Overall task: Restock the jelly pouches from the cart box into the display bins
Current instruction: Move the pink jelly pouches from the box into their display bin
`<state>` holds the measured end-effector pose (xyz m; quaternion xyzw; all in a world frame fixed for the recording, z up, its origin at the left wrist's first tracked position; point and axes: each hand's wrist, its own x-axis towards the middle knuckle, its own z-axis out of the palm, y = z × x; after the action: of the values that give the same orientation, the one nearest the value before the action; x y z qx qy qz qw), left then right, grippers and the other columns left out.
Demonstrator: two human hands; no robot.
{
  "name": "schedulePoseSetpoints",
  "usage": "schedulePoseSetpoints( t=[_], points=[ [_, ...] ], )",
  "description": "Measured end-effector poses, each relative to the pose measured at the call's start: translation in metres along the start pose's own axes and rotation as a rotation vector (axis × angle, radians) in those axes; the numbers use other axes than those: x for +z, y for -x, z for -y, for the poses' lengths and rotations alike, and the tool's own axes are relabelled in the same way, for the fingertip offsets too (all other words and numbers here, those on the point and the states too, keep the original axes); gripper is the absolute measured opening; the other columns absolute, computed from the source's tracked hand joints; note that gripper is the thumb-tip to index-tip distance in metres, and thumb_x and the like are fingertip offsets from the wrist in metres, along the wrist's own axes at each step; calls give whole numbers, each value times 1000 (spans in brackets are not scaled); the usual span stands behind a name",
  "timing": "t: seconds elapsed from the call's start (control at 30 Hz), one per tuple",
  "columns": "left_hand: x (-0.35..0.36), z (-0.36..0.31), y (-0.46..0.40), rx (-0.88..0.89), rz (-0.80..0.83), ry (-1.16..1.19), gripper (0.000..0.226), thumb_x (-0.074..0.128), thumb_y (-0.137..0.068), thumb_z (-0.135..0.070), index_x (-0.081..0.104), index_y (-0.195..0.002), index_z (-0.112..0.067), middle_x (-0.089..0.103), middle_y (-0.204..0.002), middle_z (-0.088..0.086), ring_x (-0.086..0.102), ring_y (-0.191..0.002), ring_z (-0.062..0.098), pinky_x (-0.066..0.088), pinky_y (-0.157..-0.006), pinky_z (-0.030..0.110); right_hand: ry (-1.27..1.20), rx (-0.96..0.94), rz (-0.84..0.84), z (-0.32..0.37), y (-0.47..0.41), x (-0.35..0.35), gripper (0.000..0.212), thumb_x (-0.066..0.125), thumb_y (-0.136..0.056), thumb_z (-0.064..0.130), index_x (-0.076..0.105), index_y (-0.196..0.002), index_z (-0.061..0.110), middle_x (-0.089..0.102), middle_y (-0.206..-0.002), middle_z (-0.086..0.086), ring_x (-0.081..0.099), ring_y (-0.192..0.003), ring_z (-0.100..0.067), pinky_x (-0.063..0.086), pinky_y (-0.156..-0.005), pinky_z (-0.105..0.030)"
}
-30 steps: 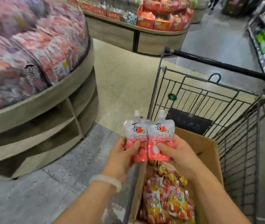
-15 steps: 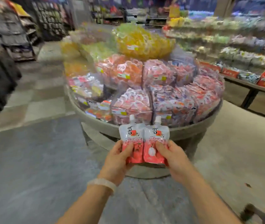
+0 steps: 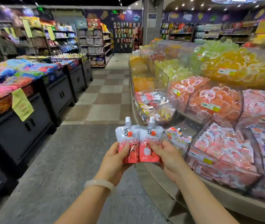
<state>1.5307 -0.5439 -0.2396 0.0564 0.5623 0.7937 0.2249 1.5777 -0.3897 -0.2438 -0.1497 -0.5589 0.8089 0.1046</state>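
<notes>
Jelly pouches: left hand (image 3: 112, 160) pinches one pouch (image 3: 127, 145), right hand (image 3: 166, 156) the other (image 3: 151, 143), upright, touching, off the display's (image 3: 185, 188) front edge. Risks: thin low pinch may slip; look-alike bins (image 3: 173, 139) invite misplacing flavours.

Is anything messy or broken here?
Nothing is broken or spilled. The left hand and right hand hold two red-and-white spouted jelly pouches upright, side by side. The clear plastic display bins look tidy.
</notes>
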Motion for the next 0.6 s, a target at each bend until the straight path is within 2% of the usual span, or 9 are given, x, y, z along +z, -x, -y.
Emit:
schedulePoseSetpoints(
  t=[0.1, 0.17, 0.27, 0.47, 0.6],
  points=[
    [-6, -27, -66, 11, 4, -32, 27, 53, -94, -19, 58, -118, -9, 69, -105, 9, 64, -86, 19, 56, -68, 28, -29, -10, 19, 17, -68, 17, 17, 57, -89, 7, 61, -105, 8, 73, -92, -8, 70, -75, -15, 58, -66, -28],
    [-8, -45, -108, 26, 10, -36, 27, 53, -94, -19, 58, -119, -8, 68, -106, 11, 63, -86, 20, 56, -69, 28, -36, -21, 17, 30, -109, 26, 16, 57, -89, 6, 61, -105, 8, 71, -94, -9, 69, -75, -15, 58, -68, -27],
    [-14, -60, -163, 23, 10, -16, 27, 52, -94, -18, 58, -118, -7, 68, -105, 12, 64, -88, 21, 56, -75, 32, -10, -24, 21, 39, -164, 36, 21, 57, -90, 8, 60, -111, 7, 69, -103, -12, 66, -86, -21, 55, -79, -34],
    [-44, -75, -279, -21, 32, 3, 27, 53, -94, -18, 59, -118, -8, 70, -107, 13, 67, -87, 20, 57, -64, 27, -25, -20, 8, 31, -280, 56, 12, 55, -90, 3, 63, -97, 10, 73, -86, -5, 70, -71, -12, 57, -62, -24],
    [-71, -91, -378, -50, 53, -21, 26, 54, -93, -19, 60, -117, -8, 71, -106, 12, 68, -89, 22, 56, -67, 30, 1, -32, -43, 23, -372, 74, 14, 56, -91, 5, 63, -102, 9, 73, -93, -7, 70, -78, -15, 56, -69, -26]
  ],
)
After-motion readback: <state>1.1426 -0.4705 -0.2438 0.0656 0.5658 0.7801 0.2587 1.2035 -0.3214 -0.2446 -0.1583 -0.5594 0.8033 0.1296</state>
